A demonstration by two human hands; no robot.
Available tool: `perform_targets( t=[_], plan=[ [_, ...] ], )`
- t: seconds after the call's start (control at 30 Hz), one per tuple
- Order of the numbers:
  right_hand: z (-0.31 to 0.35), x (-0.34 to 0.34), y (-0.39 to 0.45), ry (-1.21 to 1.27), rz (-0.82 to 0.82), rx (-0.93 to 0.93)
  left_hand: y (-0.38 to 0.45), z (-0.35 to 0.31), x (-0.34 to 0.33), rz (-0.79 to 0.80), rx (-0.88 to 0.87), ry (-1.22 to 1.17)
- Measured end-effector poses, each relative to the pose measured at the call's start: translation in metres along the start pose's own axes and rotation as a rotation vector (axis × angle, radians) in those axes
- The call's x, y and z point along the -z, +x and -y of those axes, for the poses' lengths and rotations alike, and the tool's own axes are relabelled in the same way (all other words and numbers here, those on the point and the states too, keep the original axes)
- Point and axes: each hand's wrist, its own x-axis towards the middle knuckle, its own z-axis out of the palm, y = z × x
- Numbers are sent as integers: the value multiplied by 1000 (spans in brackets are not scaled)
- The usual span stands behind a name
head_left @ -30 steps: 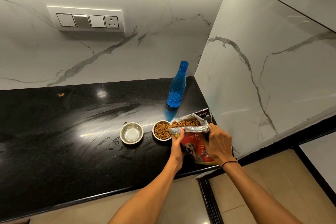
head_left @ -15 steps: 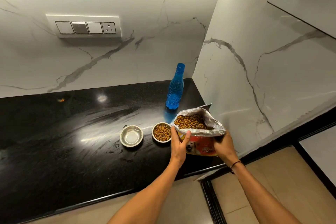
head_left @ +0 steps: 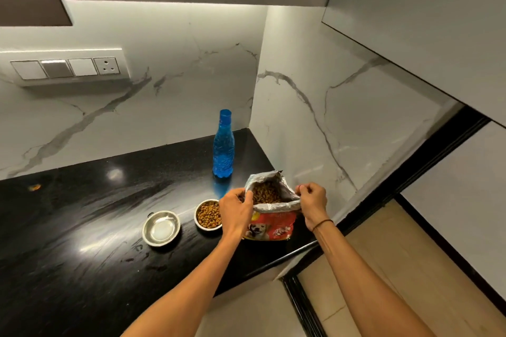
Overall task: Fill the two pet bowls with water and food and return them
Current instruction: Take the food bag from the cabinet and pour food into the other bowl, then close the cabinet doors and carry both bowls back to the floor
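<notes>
Two small steel bowls stand side by side on the black counter (head_left: 68, 227). The left bowl (head_left: 161, 228) holds clear water. The right bowl (head_left: 207, 214) is full of brown kibble. Just right of it stands a red pet food bag (head_left: 271, 223), upright, its silver mouth open with kibble showing inside. My left hand (head_left: 236, 213) pinches the left edge of the bag's mouth and partly covers the kibble bowl's right rim. My right hand (head_left: 312, 201) pinches the right edge of the mouth.
A blue plastic water bottle (head_left: 223, 148) stands behind the bowls near the corner. Marble walls close the counter at the back and right. A switch panel (head_left: 65, 67) is on the back wall. Cabinets hang overhead. The counter's front edge runs just under the bag.
The bag has gone from tilted over the kibble bowl to upright on the counter. Both hands shifted from its body up to the two sides of its mouth.
</notes>
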Motion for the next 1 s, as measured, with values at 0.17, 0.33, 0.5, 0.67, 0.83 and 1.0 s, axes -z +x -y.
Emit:
perform_targets(
  t=[0.17, 0.33, 0.5, 0.67, 0.83, 1.0],
  plan=[
    [20, -14, 2, -12, -117, -7, 22, -3, 2, -1, -20, -28],
    [31, -28, 15, 185, -168, -20, 48, -15, 5, -7, -91, -33],
    [39, -39, 20, 91, -68, -61, 72, -17, 10, 80, -19, 65],
    [22, -52, 49, -214, 21, -203, 81, -30, 15, 138, 53, 269],
    [67, -33, 10, -428, 11, -125, 80, -39, 26, 143, 86, 330],
    [102, -12, -10, -370, -16, 95, 58, -84, 44, 64, 28, 351]
  ],
)
